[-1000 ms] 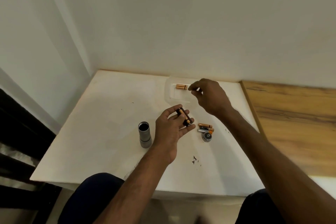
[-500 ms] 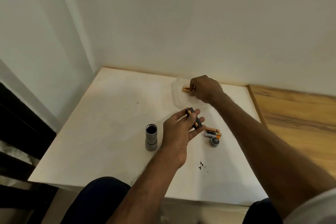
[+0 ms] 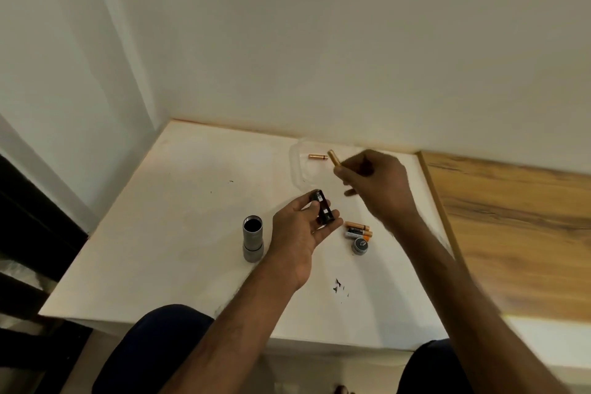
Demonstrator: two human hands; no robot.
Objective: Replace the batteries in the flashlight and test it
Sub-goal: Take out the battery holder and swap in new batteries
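A grey flashlight body (image 3: 252,238) stands upright on the white table (image 3: 179,201), its open end up. My left hand (image 3: 299,233) holds the black battery holder (image 3: 323,210) between thumb and fingers, to the right of the flashlight. My right hand (image 3: 375,184) pinches a copper-coloured battery (image 3: 333,158) above the table's far side. Another such battery (image 3: 318,156) lies in a clear plastic pack (image 3: 299,166) near the wall. Two used batteries (image 3: 358,230) lie beside the flashlight's round end cap (image 3: 360,246).
Walls close off the table at the back and left. A wooden surface (image 3: 518,227) adjoins it on the right. Small dark specks (image 3: 339,286) mark the table near its front edge. My knees in dark trousers show below the front edge.
My right hand reached into the clear pack, took hold of a battery and lifted it out toward the holder. My left hand kept the holder and turned it slightly.
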